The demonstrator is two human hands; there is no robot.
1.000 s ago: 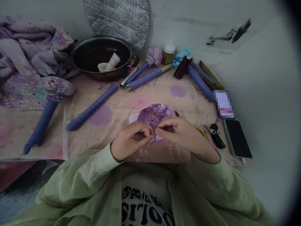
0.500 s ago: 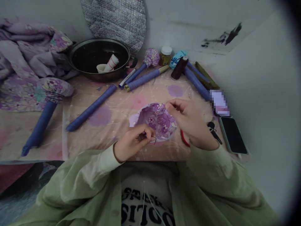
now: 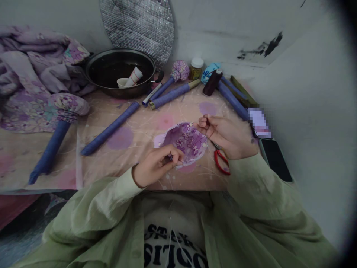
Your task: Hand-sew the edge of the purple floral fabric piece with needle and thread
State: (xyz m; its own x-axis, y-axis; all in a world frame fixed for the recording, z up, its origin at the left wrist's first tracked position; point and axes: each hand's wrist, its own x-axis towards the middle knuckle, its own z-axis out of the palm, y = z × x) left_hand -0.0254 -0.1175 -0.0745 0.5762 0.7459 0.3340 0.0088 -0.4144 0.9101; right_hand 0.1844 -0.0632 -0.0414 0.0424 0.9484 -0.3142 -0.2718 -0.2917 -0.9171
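A round piece of purple floral cloth (image 3: 185, 141), cupped like a small bowl, lies in front of me on the table. At its near rim my left hand (image 3: 160, 163) is closed, thumb and forefinger pinching the cloth edge. My right hand (image 3: 219, 132) is off the far right rim, palm partly turned up and fingers curled to the thumb; anything thin between them is too small to make out. Just below that hand rest red-handled scissors (image 3: 221, 162), their blades toward the cloth.
Blue-wrapped sticks (image 3: 110, 128) lie about, one with a floral padded head (image 3: 68, 106). Behind are a dark pan (image 3: 95, 80) holding a paper cup, a dark thread spool (image 3: 212, 82), a lidded jar (image 3: 196, 69) and a marker (image 3: 152, 93). A phone (image 3: 276, 158) lies at right, bundled cloth (image 3: 30, 70) at left.
My right hand has lifted off the cloth's rim and rolled palm-up, uncovering more of the scissors. The left hand keeps its pinch at the near edge.
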